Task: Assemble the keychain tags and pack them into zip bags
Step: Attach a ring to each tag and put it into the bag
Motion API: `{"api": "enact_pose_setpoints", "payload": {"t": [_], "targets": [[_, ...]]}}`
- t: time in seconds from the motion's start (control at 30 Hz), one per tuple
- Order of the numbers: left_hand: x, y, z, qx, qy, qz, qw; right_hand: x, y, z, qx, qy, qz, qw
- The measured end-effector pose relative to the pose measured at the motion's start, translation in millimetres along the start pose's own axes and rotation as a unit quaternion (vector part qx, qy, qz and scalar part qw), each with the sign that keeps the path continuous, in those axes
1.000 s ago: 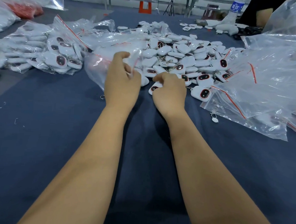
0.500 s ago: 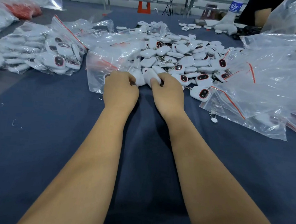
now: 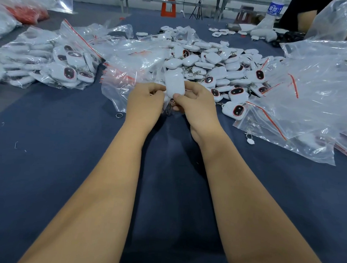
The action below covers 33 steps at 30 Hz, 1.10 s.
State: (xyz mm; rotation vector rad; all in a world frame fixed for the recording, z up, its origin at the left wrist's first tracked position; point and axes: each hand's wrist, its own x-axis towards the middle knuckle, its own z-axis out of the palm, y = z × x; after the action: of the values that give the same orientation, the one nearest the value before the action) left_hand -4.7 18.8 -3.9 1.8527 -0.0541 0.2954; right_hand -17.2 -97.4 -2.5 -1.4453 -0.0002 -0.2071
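Note:
A white keychain tag (image 3: 174,84) stands upright between my two hands, its metal clasp (image 3: 169,109) hanging below. My right hand (image 3: 197,104) pinches the tag's lower edge with thumb and fingers. My left hand (image 3: 145,101) has curled fingers pressed against the tag's left side; what it pinches is hidden. Behind the hands lies a big heap of loose white tags (image 3: 218,67) with dark oval faces. A clear zip bag (image 3: 120,84) with a red seal lies under my left hand.
Packed bags of tags (image 3: 51,64) lie at the left. Empty clear zip bags (image 3: 311,94) pile up at the right. A loose metal ring (image 3: 119,115) lies on the blue cloth (image 3: 46,165). Another person's arm (image 3: 307,19) and a water bottle (image 3: 272,10) are at the far right.
Both hands have pulled back from the heap toward me. A white tag picked from the pile is now lifted upright between them, and the zip bag dropped from the left hand.

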Motion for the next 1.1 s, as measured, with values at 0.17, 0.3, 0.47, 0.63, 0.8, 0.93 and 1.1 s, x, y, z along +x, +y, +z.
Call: {"api": "enact_pose_setpoints", "payload": {"t": [0.17,0.3,0.47,0.63,0.8,0.93,1.1], "targets": [[-2.7,6.0,-1.6,-0.055,0.017,-0.043,0.997,-0.1,-1.0,1.9,-0.043,0.063,-0.035,0.996],[-3.3,6.0,-0.2,-0.084,-0.011,-0.052,0.995,-1.6,0.1,1.1,-0.157,0.108,-0.105,0.976],[-2.3,3.0,1.8,-0.067,-0.038,-0.025,0.997,-3.2,1.6,1.3,-0.175,0.060,-0.118,0.975],[-0.2,0.2,1.1,-0.067,-0.057,-0.020,0.996,0.3,2.5,0.7,-0.116,0.044,-0.061,0.990],[2.0,-2.5,2.1,-0.053,-0.059,-0.007,0.997,3.8,5.7,-0.1,-0.125,0.045,-0.023,0.991],[1.0,-2.3,3.0,-0.055,-0.060,0.007,0.997,4.5,5.7,-1.9,-0.117,0.049,-0.004,0.992],[1.4,-2.0,2.5,-0.070,-0.069,0.007,0.995,3.8,7.6,-0.9,-0.117,0.041,0.010,0.992]]}}
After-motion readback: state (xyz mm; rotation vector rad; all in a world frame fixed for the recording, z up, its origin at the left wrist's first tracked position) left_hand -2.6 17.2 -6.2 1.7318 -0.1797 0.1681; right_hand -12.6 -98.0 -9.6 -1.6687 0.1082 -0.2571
